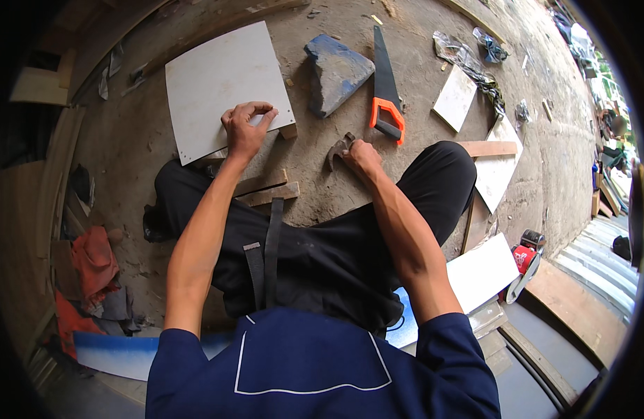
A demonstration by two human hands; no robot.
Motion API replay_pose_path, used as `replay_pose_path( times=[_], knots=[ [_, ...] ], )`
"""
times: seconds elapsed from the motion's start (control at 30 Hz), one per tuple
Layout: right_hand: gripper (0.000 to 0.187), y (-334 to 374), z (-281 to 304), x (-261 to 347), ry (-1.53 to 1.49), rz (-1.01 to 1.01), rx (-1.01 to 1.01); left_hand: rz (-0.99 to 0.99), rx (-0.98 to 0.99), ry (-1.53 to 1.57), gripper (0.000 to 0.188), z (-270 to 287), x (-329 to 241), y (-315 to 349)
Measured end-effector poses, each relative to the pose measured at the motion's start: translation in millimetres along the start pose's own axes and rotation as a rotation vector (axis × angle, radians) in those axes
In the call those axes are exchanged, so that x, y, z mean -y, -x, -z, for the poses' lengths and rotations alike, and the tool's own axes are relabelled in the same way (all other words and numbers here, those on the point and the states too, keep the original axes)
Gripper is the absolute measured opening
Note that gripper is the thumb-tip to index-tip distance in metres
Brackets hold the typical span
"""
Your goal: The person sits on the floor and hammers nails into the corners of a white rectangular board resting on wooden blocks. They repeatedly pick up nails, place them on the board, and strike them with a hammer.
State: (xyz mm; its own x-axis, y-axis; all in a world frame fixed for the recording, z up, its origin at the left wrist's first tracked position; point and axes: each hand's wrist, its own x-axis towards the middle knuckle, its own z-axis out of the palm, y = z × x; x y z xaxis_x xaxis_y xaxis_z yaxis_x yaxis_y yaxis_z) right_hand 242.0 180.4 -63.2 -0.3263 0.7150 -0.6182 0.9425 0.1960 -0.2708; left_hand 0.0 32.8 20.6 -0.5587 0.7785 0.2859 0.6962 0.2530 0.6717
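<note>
My right hand (364,158) is wrapped round a claw hammer (341,148), gripping it close to its head, low over the ground. Above the right side of a white board (213,77), my left hand (246,128) has thumb and forefinger pinched together. Whatever is between those fingertips is too small to make out. Small dark dots mark the board near its right edge and its near left corner. A wooden piece (288,131) shows under the board's near right corner.
A blue-stained stone block (336,73) and a handsaw (387,94) with an orange handle lie right of the board. Wood strips (269,194) rest between my legs. Further right are a small white panel (455,98), plastic scraps and a red power tool (524,258). Orange cloth (93,265) lies left.
</note>
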Motion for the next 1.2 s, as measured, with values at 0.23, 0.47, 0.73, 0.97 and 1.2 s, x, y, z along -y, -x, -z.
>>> replay_pose_path(
  times=[0.23, 0.47, 0.73, 0.97, 1.2],
  knots=[
    [0.034, -0.7, -6.9, -7.3, -0.001, 0.001, -0.020, -0.080, -0.018, -0.078, 0.015, -3.3, 8.1, 0.3],
    [0.035, -7.6, -10.1, -12.6, 0.041, -0.051, 0.009, -0.100, -0.015, -0.072, 0.014, -6.7, 8.3, -1.5],
    [0.038, 0.3, -0.5, -13.4, 0.097, -0.094, 0.074, -0.124, -0.038, -0.082, 0.012, -5.9, 13.9, -0.3],
    [0.043, -17.9, -24.4, -34.1, 0.092, -0.095, 0.123, -0.098, 0.015, -0.059, 0.013, -2.7, 13.2, -3.6],
    [0.053, -31.9, -40.3, -51.6, 0.142, -0.104, 0.201, -0.084, 0.106, -0.043, 0.012, 7.1, 10.0, -6.1]
  ],
)
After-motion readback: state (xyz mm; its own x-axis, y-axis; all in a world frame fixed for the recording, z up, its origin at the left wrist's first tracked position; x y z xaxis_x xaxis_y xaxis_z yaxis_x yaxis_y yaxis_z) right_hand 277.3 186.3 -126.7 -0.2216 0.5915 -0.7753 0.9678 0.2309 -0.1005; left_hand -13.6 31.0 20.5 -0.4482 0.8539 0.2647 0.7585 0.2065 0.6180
